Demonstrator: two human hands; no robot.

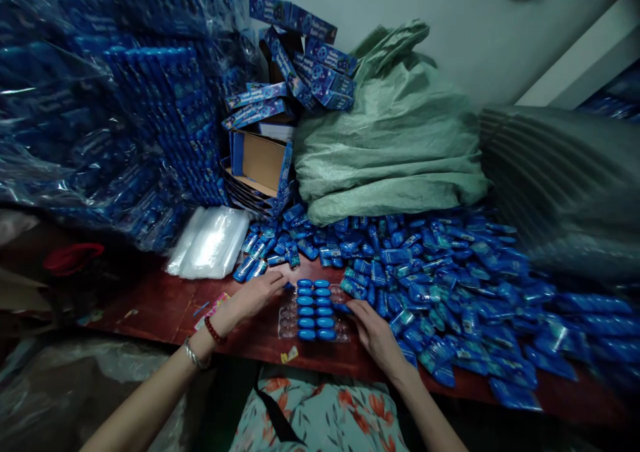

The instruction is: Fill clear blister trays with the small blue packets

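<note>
A clear plastic tray [287, 323] lies flat near the table's front edge, with two columns of shiny blue capsule-shaped pieces [307, 322] along its middle. Empty clear hollows show on both sides of the columns. My left hand [260, 293] is at the tray's upper left, fingers closed around a small blue piece [289, 285] that mostly hides behind the fingertips. At the tray's right side, my right hand [373, 329] pinches another blue capsule-shaped piece [341, 308] between thumb and fingers. Loose blue wrapped packs [377, 273] lie close beyond and beside this hand.
A large heap of blue packs [465, 312] covers the table's right. Clear plastic bags [210, 242] lie at left, near stacked open cardboard boxes [260, 162]. A green sack [390, 145] stands behind. Film-wrapped blue stacks [165, 105] rise at far left.
</note>
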